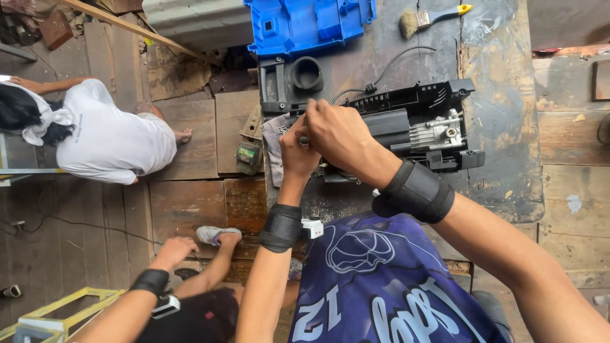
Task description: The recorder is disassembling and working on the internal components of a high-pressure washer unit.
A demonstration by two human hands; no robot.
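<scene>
Black plastic housing (406, 121) of a dismantled machine lies on the worn, grimy workbench (502, 114) in the upper middle of the frame, a silvery metal pump block showing at its right end; both of the person's hands meet over its left part. The right hand (340, 136) is closed, fingers curled down onto the housing, and it seems to grip a dark tool handle, though the tool itself is too hidden to name; the left hand (297, 149) sits just beside and touching it, fingers bunched together against the same spot; whether it pinches anything cannot be told. Both wrists wear black bands. A thin black cable (394, 63) curves away from the housing toward the top of the frame; a blue plastic cover (305, 25) lies at the upper edge, above a black part with a round opening (307, 73); a paintbrush (432, 18) with a yellow-and-blue handle rests to the upper right. At the left, a person in a white shirt (108, 136) crouches on the wooden floor; at the lower left another person's banded arm (149, 282) reaches across the boards.
</scene>
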